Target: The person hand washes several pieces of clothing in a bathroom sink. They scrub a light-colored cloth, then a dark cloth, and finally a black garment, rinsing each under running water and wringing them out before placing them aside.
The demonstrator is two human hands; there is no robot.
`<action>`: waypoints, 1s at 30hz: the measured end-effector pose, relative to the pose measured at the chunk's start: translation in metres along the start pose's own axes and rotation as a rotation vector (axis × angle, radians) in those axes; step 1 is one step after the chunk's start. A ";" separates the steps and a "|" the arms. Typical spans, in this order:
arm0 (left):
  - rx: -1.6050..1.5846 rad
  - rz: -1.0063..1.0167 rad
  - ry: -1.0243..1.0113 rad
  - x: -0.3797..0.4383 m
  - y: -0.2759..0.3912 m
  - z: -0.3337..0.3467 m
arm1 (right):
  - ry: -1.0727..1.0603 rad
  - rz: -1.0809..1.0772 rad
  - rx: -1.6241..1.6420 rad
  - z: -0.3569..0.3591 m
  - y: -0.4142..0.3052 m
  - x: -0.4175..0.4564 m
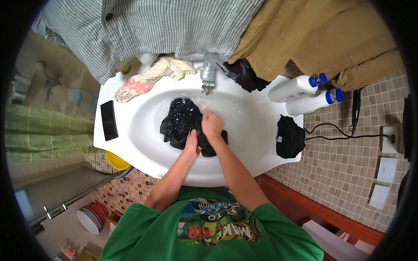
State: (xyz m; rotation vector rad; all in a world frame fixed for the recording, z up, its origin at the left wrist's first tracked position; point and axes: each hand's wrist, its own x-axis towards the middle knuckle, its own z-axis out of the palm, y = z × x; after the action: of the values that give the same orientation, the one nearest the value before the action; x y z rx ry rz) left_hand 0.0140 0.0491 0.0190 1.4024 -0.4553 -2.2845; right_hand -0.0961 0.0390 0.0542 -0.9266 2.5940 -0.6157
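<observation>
A wet black garment (183, 120) lies bunched in the white washbasin (261, 130), in shallow water below the metal faucet (208, 76). My left hand (193, 145) grips its lower middle, thumb on top and fingers partly hidden beneath the cloth. My right hand (212, 124) is closed like a fist around part of the same garment, just to the right. Some of the black cloth hangs past my right wrist. Splashes and ripples show around the faucet's mouth and the cloth.
On the basin's rim are a phone (109, 120), a twisted cream cloth (156, 76), a dark cloth (246, 75), two white pump bottles (294, 88) and a folded black garment (290, 137). A striped shirt (156, 29) and brown cloth (313, 36) hang above. A hair dryer's cord (336, 137) runs right.
</observation>
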 end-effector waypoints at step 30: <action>0.552 0.286 -0.099 -0.170 0.136 0.007 | -0.710 0.357 0.821 -0.045 0.113 0.021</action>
State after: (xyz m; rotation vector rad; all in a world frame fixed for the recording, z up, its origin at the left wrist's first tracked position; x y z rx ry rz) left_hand 0.1003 0.0197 0.2162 1.3449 -1.3065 -2.0798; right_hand -0.1896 0.1169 0.0344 -0.3019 1.5779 -0.9219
